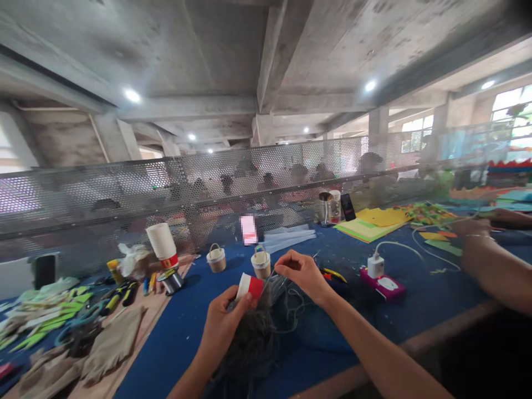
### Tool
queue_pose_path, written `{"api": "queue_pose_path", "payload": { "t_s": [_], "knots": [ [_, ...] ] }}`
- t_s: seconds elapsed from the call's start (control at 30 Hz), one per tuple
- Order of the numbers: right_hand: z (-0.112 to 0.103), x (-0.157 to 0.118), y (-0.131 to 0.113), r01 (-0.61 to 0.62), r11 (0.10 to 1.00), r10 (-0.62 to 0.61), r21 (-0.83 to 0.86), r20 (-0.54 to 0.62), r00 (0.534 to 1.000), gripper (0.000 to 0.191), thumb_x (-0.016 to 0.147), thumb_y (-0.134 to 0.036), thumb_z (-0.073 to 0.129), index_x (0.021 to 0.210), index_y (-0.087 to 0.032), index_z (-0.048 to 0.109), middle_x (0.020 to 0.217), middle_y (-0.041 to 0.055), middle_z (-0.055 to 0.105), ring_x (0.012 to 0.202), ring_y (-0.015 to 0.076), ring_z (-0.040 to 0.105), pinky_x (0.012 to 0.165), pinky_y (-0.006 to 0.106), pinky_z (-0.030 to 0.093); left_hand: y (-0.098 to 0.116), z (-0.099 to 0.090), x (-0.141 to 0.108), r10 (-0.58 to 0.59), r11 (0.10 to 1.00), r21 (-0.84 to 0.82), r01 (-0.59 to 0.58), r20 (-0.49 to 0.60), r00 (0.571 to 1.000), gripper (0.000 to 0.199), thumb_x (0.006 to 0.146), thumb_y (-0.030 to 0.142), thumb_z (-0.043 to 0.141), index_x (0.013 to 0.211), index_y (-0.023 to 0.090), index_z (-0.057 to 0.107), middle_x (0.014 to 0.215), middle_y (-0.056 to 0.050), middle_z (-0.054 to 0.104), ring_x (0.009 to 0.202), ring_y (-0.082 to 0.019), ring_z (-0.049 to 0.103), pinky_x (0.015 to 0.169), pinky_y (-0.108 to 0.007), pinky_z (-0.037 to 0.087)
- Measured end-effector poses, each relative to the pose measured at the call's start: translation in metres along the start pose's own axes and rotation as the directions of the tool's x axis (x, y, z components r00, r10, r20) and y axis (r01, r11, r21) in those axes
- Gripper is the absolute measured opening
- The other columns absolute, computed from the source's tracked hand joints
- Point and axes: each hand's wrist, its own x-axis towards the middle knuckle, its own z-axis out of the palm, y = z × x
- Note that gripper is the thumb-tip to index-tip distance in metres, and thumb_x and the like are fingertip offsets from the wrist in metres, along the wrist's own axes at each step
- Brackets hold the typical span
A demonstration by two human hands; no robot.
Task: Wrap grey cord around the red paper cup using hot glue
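My left hand (224, 316) grips a red and white paper cup (250, 286), tilted on its side. Just to the right, my right hand (301, 272) pinches a thin grey strand of yarn that runs toward the cup. Whether the strand is fixed to the cup I cannot tell. Below both hands lies a dark grey bundle of yarn (251, 343), with loose loops (296, 310) spread to its right. Two small cup baskets with looped handles stand beyond: one basket (216, 260) at left, the other basket (261, 265) right behind the held cup.
A stack of paper cups (161, 244) and a wire spool (172, 281) stand left, near gloves (114, 343) and tools. Yellow-handled pliers (334, 275) and a pink power strip (382, 284) lie right. A co-worker's arm (494, 266) reaches in. Perforated metal panels (199, 194) border the table.
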Motion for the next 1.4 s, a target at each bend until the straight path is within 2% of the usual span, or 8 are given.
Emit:
{"api": "queue_pose_path", "payload": {
  "t_s": [0.3,0.57,0.77,0.93,1.03,1.1,1.23,1.4],
  "knots": [
    [0.005,0.000,0.006,0.001,0.992,-0.012,-0.128,-0.078,0.997,0.018,0.080,-0.035,0.069,0.081,-0.018,0.069,0.075,-0.0001,0.066,0.067,0.0133,0.057,0.064,0.024,0.045,-0.007,-0.001,-0.003,-0.031,0.994,-0.101,0.043,0.111,0.993,0.033,0.082,0.047,0.063,0.073,0.016,0.066,0.064,0.001,0.061,0.061,-0.016,0.052,0.056,-0.022,0.035],
    [0.006,0.001,0.012,-0.019,0.983,0.008,-0.184,-0.060,0.998,0.016,0.080,-0.034,0.068,0.081,-0.018,0.070,0.072,-0.0011,0.065,0.063,0.0125,0.054,0.060,0.024,0.042,0.002,-0.003,-0.004,-0.047,0.978,-0.198,0.068,0.112,0.993,0.035,0.079,0.049,0.066,0.068,0.015,0.064,0.061,0.001,0.057,0.058,-0.014,0.048,0.053,-0.021,0.035],
    [0.010,-0.001,0.018,-0.048,0.981,0.049,-0.190,0.001,0.999,0.011,0.079,-0.028,0.069,0.079,-0.017,0.070,0.072,-0.0008,0.066,0.065,0.0124,0.056,0.062,0.023,0.044,0.003,-0.003,-0.003,-0.065,0.949,-0.295,0.110,0.157,0.985,0.031,0.078,0.045,0.070,0.077,0.014,0.069,0.068,-0.002,0.064,0.063,-0.016,0.053,0.057,-0.022,0.041],
    [0.011,-0.001,0.022,-0.020,0.978,0.030,-0.206,0.043,0.999,0.012,0.083,-0.029,0.067,0.085,-0.019,0.073,0.086,0.0026,0.068,0.080,0.0158,0.062,0.073,0.026,0.048,0.002,-0.002,-0.003,-0.116,0.920,-0.356,0.165,0.156,0.981,0.032,0.076,0.046,0.071,0.078,0.015,0.069,0.067,-0.002,0.066,0.061,-0.016,0.056,0.056,-0.023,0.043],
    [0.009,-0.002,0.018,0.030,0.965,-0.048,-0.260,-0.063,0.997,0.017,0.088,-0.029,0.061,0.097,-0.022,0.073,0.104,0.0056,0.066,0.091,0.0174,0.061,0.078,0.028,0.049,0.002,-0.001,-0.003,-0.142,0.912,-0.372,0.173,0.110,0.984,0.036,0.077,0.049,0.070,0.086,0.014,0.072,0.071,-0.003,0.069,0.063,-0.018,0.060,0.058,-0.025,0.046],
    [0.007,-0.006,0.013,0.053,0.959,-0.088,-0.279,-0.113,0.990,0.019,0.091,-0.031,0.057,0.100,-0.023,0.072,0.105,0.0057,0.064,0.092,0.0175,0.060,0.080,0.028,0.049,0.003,0.000,-0.002,-0.152,0.905,-0.389,0.170,0.078,0.985,0.042,0.077,0.052,0.068,0.095,0.014,0.074,0.073,-0.005,0.072,0.064,-0.020,0.063,0.061,-0.027,0.048],
    [0.007,-0.017,0.003,0.060,0.978,-0.051,-0.198,0.052,0.997,0.024,0.095,-0.038,0.052,0.107,-0.023,0.068,0.104,0.0039,0.066,0.092,0.0173,0.062,0.082,0.028,0.049,0.003,0.002,0.000,-0.147,0.863,-0.474,0.175,0.097,0.984,0.041,0.079,0.048,0.069,0.103,0.016,0.075,0.077,-0.005,0.075,0.066,-0.020,0.065,0.067,-0.029,0.051],
    [0.015,-0.026,0.002,0.039,0.994,-0.017,-0.100,0.210,0.978,0.044,0.084,-0.040,0.069,0.124,-0.024,0.059,0.117,0.0055,0.065,0.098,0.0194,0.063,0.086,0.029,0.050,-0.001,0.002,0.001,-0.158,0.802,-0.557,0.216,0.151,0.976,0.040,0.079,0.043,0.072,0.108,0.016,0.073,0.084,-0.006,0.076,0.068,-0.020,0.067,0.070,-0.031,0.052]
  ]
}}
